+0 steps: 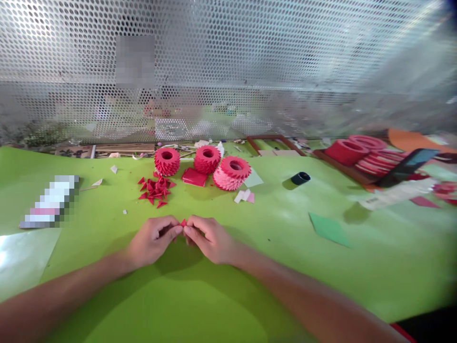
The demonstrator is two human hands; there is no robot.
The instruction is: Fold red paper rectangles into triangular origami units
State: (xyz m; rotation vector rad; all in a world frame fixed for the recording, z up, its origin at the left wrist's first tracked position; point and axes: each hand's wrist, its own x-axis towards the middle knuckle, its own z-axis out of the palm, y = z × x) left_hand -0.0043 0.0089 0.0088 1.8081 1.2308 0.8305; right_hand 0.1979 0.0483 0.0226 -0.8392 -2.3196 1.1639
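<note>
A small red folded paper piece [183, 222] is pinched between both my hands, just above the green table. My left hand [153, 239] grips its left side with thumb and forefinger, and my right hand [210, 239] grips its right side the same way. Most of the piece is covered by the fingertips. Beyond my left hand lies a loose pile of red folded paper triangles [156, 189]. A stack of red paper squares [194, 176] sits right of the pile, beside a red paper ring [166, 162], a second red ring [207, 160] and a pink-and-red ring [232, 173].
White and pink paper scraps [243, 196] lie before the rings. Farther right are a dark cylinder [300, 178], a green paper sheet [329, 229] and a tray [342, 164] with red rolls. A perforated metal panel [228, 62] stands behind the green tabletop [200, 300].
</note>
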